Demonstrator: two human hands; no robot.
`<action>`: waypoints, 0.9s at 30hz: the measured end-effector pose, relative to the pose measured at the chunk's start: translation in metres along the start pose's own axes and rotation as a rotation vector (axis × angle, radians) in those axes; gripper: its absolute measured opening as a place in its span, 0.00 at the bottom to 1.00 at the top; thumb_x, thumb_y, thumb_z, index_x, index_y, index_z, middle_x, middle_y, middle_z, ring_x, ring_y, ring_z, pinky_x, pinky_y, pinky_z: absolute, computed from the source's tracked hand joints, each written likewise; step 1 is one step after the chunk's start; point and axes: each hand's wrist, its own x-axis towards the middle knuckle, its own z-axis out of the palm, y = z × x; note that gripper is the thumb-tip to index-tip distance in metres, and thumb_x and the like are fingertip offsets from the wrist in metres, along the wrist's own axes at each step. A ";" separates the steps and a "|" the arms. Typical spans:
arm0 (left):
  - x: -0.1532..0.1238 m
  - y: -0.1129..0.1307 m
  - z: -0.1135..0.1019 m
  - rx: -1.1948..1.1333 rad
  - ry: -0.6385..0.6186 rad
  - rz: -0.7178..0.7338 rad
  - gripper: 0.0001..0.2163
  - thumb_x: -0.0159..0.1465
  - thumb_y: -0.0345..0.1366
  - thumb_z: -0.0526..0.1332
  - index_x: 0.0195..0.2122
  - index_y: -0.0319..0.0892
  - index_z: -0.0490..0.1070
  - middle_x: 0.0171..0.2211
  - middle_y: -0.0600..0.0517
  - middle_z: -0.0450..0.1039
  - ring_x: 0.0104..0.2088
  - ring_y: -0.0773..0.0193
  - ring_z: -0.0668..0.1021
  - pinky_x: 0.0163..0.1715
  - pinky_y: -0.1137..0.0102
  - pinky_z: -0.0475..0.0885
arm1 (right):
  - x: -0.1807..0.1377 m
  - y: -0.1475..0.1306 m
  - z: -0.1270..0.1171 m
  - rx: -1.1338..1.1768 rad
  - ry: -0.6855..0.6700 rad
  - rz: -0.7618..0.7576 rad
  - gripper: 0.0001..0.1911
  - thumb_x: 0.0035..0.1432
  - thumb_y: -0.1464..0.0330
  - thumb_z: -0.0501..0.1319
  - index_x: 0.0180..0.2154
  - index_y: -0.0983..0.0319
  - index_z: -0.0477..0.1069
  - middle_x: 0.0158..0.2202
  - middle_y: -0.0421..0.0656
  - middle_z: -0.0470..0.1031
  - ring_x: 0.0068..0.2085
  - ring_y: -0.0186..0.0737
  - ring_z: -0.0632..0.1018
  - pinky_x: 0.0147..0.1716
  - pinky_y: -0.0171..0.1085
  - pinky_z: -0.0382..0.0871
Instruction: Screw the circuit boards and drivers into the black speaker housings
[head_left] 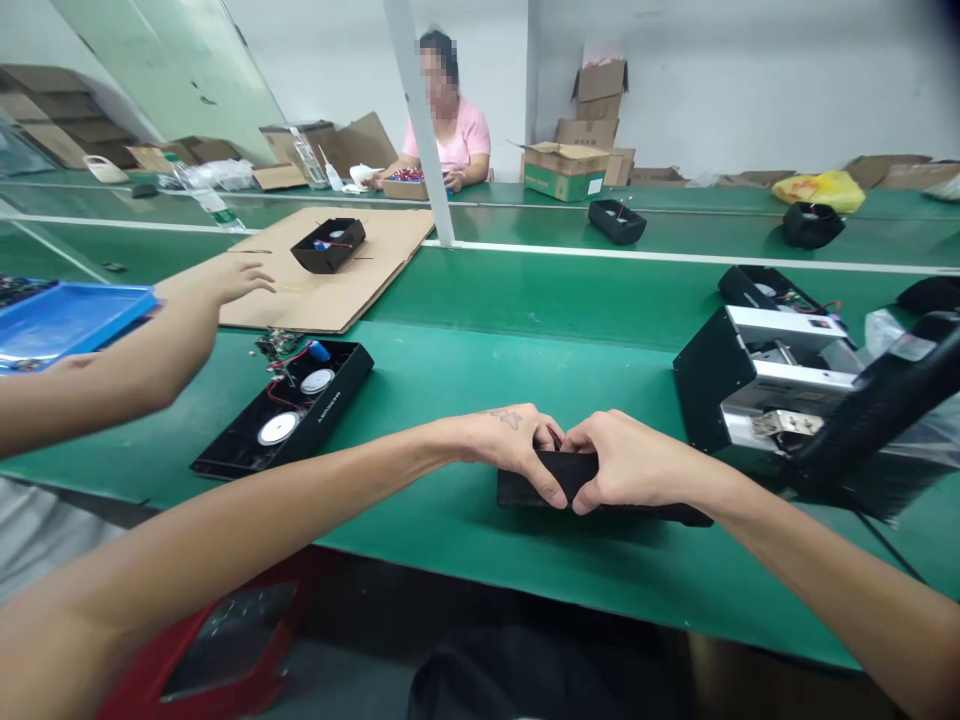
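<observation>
In the head view, a long black plastic housing [517, 490] lies near the front edge of the green table. My left hand [519, 448] grips its left part, thumb on the near side and fingers curled over the top. My right hand [631, 462] holds it close alongside, the two thumbs almost meeting. Hands and wrists cover much of the housing, so its inside is hidden. To the left sits an open black speaker case [315, 415] with two round speakers, red wires, a blue cylindrical part and a circuit board at its far end.
A white-and-black machine [780, 370] stands at right. From the left a co-worker's arm [180, 330] reaches over a blue tray [67, 325] toward cardboard [277, 285] bearing another black case [328, 244]. Across the bench sits a person in pink [469, 135], behind a white post [420, 120].
</observation>
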 end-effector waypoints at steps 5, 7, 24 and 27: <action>0.004 -0.001 0.001 -0.038 -0.034 -0.024 0.21 0.45 0.49 0.82 0.20 0.41 0.75 0.42 0.56 0.75 0.32 0.68 0.72 0.28 0.70 0.62 | 0.004 0.007 0.001 0.064 -0.018 -0.058 0.14 0.42 0.63 0.76 0.25 0.57 0.72 0.21 0.32 0.67 0.25 0.35 0.66 0.23 0.39 0.53; 0.005 -0.002 0.001 -0.059 -0.040 -0.024 0.20 0.45 0.48 0.82 0.20 0.41 0.75 0.42 0.56 0.75 0.33 0.68 0.73 0.29 0.70 0.63 | 0.006 0.010 0.001 0.087 -0.032 -0.061 0.14 0.41 0.63 0.76 0.24 0.57 0.72 0.21 0.32 0.68 0.25 0.35 0.66 0.22 0.38 0.54; -0.002 -0.006 0.007 -0.014 0.005 0.073 0.18 0.46 0.46 0.82 0.19 0.42 0.76 0.44 0.53 0.78 0.41 0.60 0.79 0.35 0.69 0.68 | -0.008 0.001 0.019 -0.001 0.124 -0.108 0.08 0.44 0.69 0.73 0.32 0.56 0.83 0.25 0.38 0.77 0.28 0.41 0.75 0.27 0.39 0.58; -0.019 -0.009 0.027 0.175 0.129 0.184 0.15 0.51 0.49 0.80 0.26 0.45 0.81 0.51 0.54 0.79 0.44 0.59 0.82 0.39 0.71 0.73 | -0.037 -0.002 0.029 -0.085 0.206 -0.188 0.19 0.50 0.68 0.73 0.46 0.54 0.85 0.34 0.44 0.86 0.33 0.50 0.83 0.33 0.41 0.66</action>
